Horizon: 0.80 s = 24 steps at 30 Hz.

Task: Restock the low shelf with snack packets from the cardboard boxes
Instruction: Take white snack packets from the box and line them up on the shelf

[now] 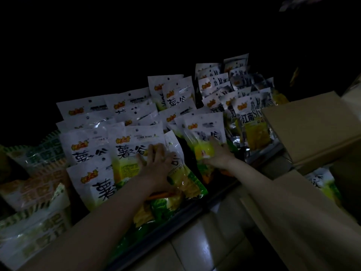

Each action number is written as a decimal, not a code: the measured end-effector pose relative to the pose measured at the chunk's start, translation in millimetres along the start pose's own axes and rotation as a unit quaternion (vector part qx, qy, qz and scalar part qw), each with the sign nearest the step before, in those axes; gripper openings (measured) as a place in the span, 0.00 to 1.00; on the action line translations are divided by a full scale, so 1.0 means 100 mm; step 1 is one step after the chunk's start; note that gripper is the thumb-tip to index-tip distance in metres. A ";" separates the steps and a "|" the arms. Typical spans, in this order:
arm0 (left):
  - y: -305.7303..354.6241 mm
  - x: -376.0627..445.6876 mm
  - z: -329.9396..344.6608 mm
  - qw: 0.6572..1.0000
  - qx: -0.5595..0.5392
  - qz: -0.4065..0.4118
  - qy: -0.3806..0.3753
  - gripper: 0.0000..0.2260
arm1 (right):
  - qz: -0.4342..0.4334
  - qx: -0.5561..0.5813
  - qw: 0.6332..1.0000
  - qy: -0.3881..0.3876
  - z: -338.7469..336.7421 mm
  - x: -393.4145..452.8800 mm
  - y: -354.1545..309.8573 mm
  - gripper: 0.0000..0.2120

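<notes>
We see a very dim room; the whole upper part of our view is black, and we cannot make out any wall there. Below us lies a floor of pale glossy tiles (207, 245), with dark grout lines between them and a soft patch of light reflected on one tile.

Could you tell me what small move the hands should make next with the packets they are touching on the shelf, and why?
Probably push the slanted packet upright into its row. The left hand rests on it while it leans across the dark gap toward the neighbouring stack, which the right hand is touching; the other rows stand fairly straight.
</notes>
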<state>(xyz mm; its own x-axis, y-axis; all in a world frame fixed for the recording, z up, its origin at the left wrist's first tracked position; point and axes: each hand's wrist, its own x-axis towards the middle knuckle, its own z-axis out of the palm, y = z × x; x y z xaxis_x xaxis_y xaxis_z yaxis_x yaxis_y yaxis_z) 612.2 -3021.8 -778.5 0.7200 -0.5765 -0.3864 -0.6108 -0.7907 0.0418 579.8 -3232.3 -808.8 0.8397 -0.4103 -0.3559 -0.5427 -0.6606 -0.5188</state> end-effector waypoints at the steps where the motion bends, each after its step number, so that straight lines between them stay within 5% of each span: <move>1: -0.01 0.00 0.01 1.000 -0.002 0.001 0.003 0.49 | -0.013 0.021 1.000 0.013 0.00 0.03 -0.04 0.46; 12: -0.22 -0.03 0.04 0.997 -0.040 0.022 0.067 0.46 | -0.029 -0.072 0.996 0.038 0.05 0.10 -0.14 0.43; 19: -0.44 -0.04 -0.10 0.956 -0.148 -0.195 0.163 0.38 | -0.005 -0.165 0.986 -0.036 0.03 -0.10 -0.09 0.44; 24: -0.48 -0.16 -0.18 0.930 -0.184 -0.248 0.198 0.39 | -0.013 -0.178 0.984 -0.020 -0.05 -0.16 -0.22 0.41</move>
<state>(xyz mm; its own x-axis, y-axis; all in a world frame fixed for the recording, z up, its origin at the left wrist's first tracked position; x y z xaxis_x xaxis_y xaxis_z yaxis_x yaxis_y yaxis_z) 636.2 -2978.4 -757.6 0.9925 -0.0958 -0.0765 -0.0697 -0.9543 0.2904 578.7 -3214.5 -787.3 0.8476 -0.3704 -0.3800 -0.4731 -0.8518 -0.2249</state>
